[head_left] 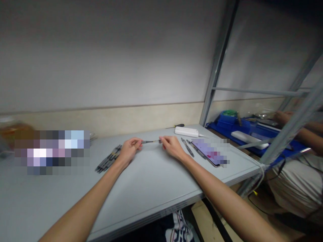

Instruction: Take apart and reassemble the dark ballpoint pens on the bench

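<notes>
My left hand (131,149) is closed on the dark barrel of a slim pen (146,142). A thin rod, which looks like its refill, runs from the barrel toward the right. At its far end my right hand (171,146) is closed in a pinch on a small dark piece, too small to make out. Both hands are just above the table. Beside my left wrist lies a bunch of several dark grey pens (107,161). To the right of my right hand are two loose pens (187,147), close to a phone (208,151).
A white power strip (186,131) and a screwdriver (179,126) lie near the wall. A blurred-out patch covers things on the left. Beyond the metal frame post (219,64), another person's arm (308,134) reaches over a blue surface with a blue bin (228,119).
</notes>
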`<action>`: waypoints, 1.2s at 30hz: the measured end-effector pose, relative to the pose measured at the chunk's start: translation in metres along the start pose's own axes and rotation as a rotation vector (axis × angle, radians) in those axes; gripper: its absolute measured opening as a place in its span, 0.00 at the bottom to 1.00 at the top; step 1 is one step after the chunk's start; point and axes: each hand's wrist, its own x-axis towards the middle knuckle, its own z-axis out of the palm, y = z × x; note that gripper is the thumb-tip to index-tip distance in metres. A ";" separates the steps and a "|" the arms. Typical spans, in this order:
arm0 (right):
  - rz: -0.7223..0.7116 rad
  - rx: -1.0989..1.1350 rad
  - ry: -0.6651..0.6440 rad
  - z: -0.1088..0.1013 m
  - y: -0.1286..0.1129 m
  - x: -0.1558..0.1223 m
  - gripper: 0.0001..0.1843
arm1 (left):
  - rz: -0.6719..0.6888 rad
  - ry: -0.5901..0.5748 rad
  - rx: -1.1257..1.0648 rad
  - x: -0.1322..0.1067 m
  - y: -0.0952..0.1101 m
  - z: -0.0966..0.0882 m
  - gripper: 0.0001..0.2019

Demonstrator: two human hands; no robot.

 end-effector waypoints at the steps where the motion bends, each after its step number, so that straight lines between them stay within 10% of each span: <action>1: -0.022 0.009 0.028 0.000 0.000 0.000 0.18 | 0.001 0.004 -0.002 0.001 0.000 0.000 0.22; 7: -0.168 0.000 0.127 0.002 0.004 0.001 0.07 | -0.016 0.031 0.003 0.004 -0.006 -0.002 0.20; 23: 0.060 0.410 -0.042 0.005 0.006 0.002 0.13 | -0.074 -0.009 -0.027 0.002 -0.004 0.000 0.17; 36: -0.090 0.048 0.037 -0.001 -0.002 -0.001 0.17 | -0.113 -0.030 -0.062 0.002 -0.004 0.001 0.16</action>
